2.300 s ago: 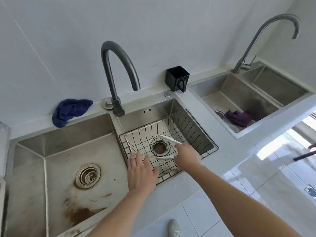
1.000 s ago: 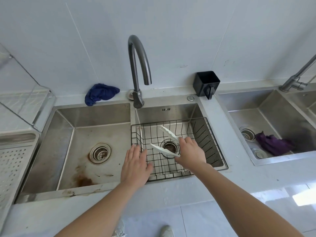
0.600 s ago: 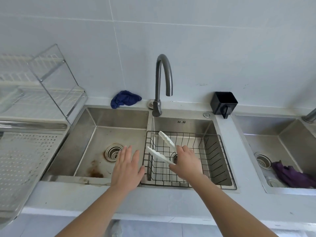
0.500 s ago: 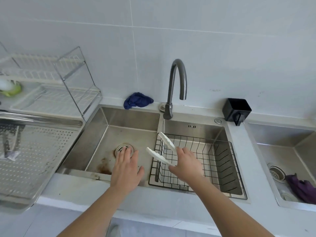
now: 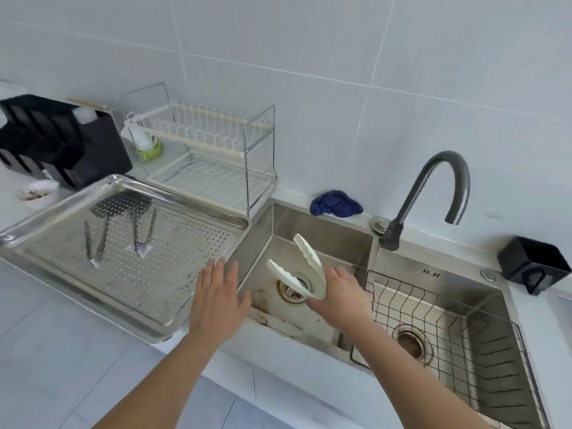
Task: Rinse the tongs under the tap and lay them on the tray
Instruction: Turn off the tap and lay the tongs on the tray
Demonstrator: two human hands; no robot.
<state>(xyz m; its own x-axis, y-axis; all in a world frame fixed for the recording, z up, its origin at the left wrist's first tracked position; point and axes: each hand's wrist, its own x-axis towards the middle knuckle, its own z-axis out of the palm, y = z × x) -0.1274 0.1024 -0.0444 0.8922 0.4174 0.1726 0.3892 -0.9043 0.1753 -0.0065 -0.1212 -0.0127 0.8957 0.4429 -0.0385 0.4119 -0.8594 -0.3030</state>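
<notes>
My right hand (image 5: pixel 339 294) reaches forward over the left sink basin (image 5: pixel 322 239), its grip clamped on the hinge end of white tongs (image 5: pixel 305 266) whose two arms splay apart, pointing up and away. My left hand (image 5: pixel 218 300) hovers flat beside it, fingers spread, holding nothing, above the near corner of the perforated metal tray (image 5: pixel 123 261). Half a second ago the tongs were over the wire basket (image 5: pixel 439 329), now to the right of my grip.

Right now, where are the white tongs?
The tongs are in the right hand, held over the left sink basin, right of the tray.
</notes>
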